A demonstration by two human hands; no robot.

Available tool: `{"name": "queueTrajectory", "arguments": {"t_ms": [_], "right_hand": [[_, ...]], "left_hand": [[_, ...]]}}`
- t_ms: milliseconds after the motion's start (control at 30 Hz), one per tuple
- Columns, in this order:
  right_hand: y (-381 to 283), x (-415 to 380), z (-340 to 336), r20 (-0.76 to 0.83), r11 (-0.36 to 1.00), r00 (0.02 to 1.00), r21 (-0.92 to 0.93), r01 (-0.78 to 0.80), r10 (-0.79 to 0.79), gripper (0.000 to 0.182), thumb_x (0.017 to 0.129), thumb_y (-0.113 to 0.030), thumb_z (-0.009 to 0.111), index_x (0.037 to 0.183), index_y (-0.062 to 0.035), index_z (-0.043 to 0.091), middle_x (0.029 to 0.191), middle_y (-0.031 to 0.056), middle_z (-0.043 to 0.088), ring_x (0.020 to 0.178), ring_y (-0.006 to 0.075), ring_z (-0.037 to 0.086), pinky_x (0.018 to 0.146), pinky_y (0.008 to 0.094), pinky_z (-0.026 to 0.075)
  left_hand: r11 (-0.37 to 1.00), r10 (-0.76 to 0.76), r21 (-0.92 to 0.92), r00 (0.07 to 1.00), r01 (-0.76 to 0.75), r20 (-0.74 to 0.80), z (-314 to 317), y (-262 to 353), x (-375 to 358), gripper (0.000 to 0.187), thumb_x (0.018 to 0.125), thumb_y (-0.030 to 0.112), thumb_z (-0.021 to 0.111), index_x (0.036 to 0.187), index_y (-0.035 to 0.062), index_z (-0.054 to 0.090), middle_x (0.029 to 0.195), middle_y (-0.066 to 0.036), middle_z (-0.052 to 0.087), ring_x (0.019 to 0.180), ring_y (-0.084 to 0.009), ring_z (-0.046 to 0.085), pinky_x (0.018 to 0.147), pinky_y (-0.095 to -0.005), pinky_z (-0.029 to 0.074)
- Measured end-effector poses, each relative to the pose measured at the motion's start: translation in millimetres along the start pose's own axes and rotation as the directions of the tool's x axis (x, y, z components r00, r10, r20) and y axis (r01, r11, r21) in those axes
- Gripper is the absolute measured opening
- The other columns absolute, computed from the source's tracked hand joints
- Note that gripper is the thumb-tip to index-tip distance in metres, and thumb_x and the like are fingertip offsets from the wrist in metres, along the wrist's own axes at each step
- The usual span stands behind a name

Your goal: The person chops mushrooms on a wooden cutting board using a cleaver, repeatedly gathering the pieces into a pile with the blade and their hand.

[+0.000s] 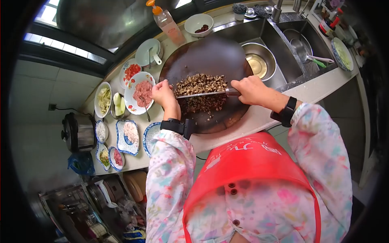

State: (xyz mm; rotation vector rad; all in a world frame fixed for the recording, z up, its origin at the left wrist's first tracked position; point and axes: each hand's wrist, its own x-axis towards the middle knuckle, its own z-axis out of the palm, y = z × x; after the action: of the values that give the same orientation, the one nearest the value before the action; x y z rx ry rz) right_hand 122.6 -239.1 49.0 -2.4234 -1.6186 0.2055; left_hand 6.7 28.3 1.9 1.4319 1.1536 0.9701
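Note:
My right hand [250,90] is wrapped around the dark handle of a kitchen knife [202,95], its blade seen nearly edge-on. My left hand [163,95] is closed at the blade's far end, fingertips curled together; the exact contact is partly hidden. Beneath and around the blade lies a heap of finely chopped brown food [200,84], possibly mushroom. It rests on a large round dark chopping board [219,52], with bits scattered toward its near side.
Left of the board stand a bowl of minced meat [142,94], a dish of chopped red pepper [131,72], a plate of pale slices [104,100] and several small dishes. A pump bottle [169,26] stands behind. On the right, the sink [285,60] holds a metal pot [270,60].

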Motion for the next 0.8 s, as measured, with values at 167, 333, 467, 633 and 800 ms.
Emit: {"name": "queueTrajectory", "arguments": {"t_ms": [167, 333, 467, 633, 800], "right_hand": [[-30.9, -0.3, -28.3, 0.092, 1.000, 0.996, -0.010, 0.020, -0.019, 0.020, 0.066, -0.012, 0.061, 0.084, -0.0031, 0.056, 0.069, 0.0148, 0.064, 0.066, 0.0320, 0.064, 0.059, 0.0433, 0.050], [-7.2, -10.0, 15.3, -0.010, 0.999, 1.000, 0.037, -0.010, 0.010, 0.020, 0.065, -0.013, 0.063, 0.082, -0.0047, 0.056, 0.067, 0.0134, 0.064, 0.063, 0.0322, 0.064, 0.058, 0.0427, 0.050], [-8.0, 4.2, -20.3, 0.009, 1.000, 1.000, -0.011, 0.014, -0.014, 0.019, 0.065, -0.013, 0.063, 0.081, -0.0048, 0.058, 0.067, 0.0143, 0.064, 0.065, 0.0316, 0.064, 0.059, 0.0415, 0.050], [-9.6, 20.4, -15.2, 0.036, 0.999, 0.999, -0.047, -0.013, 0.015, 0.017, 0.067, -0.012, 0.061, 0.082, -0.0047, 0.058, 0.071, 0.0150, 0.065, 0.065, 0.0308, 0.065, 0.059, 0.0401, 0.051], [0.3, 4.7, 12.0, 0.038, 0.999, 0.998, 0.000, -0.043, 0.043, 0.020, 0.067, -0.013, 0.060, 0.085, -0.0047, 0.057, 0.070, 0.0148, 0.065, 0.067, 0.0318, 0.065, 0.061, 0.0419, 0.051]], "left_hand": [[0.994, -0.041, -0.103, 0.998, 0.036, -0.040, -17.0, -17.9, -1.2, 0.013, 0.078, 0.009, 0.063, 0.080, -0.0016, 0.056, 0.064, -0.004, 0.057, 0.054, -0.0109, 0.052, 0.051, -0.0238, 0.042], [0.993, 0.091, 0.075, 0.995, -0.089, -0.031, -1.4, 9.9, -18.0, 0.011, 0.078, 0.008, 0.061, 0.077, -0.0010, 0.055, 0.064, -0.005, 0.057, 0.054, -0.0109, 0.053, 0.051, -0.0247, 0.043], [0.997, 0.005, -0.079, 1.000, -0.005, -0.004, -1.0, 9.4, 8.8, 0.011, 0.077, 0.007, 0.063, 0.080, 0.0004, 0.055, 0.064, -0.003, 0.057, 0.053, -0.0101, 0.051, 0.048, -0.0237, 0.040], [1.000, 0.012, -0.019, 0.999, -0.012, -0.040, 7.9, -8.3, 11.2, 0.012, 0.078, 0.009, 0.063, 0.080, -0.0004, 0.056, 0.064, -0.004, 0.057, 0.053, -0.0105, 0.051, 0.050, -0.0243, 0.041], [0.994, 0.098, 0.046, 0.994, -0.096, -0.044, 10.4, 4.3, -1.3, 0.011, 0.078, 0.008, 0.065, 0.080, -0.0003, 0.058, 0.066, -0.003, 0.059, 0.054, -0.0090, 0.052, 0.051, -0.0219, 0.040]]}}
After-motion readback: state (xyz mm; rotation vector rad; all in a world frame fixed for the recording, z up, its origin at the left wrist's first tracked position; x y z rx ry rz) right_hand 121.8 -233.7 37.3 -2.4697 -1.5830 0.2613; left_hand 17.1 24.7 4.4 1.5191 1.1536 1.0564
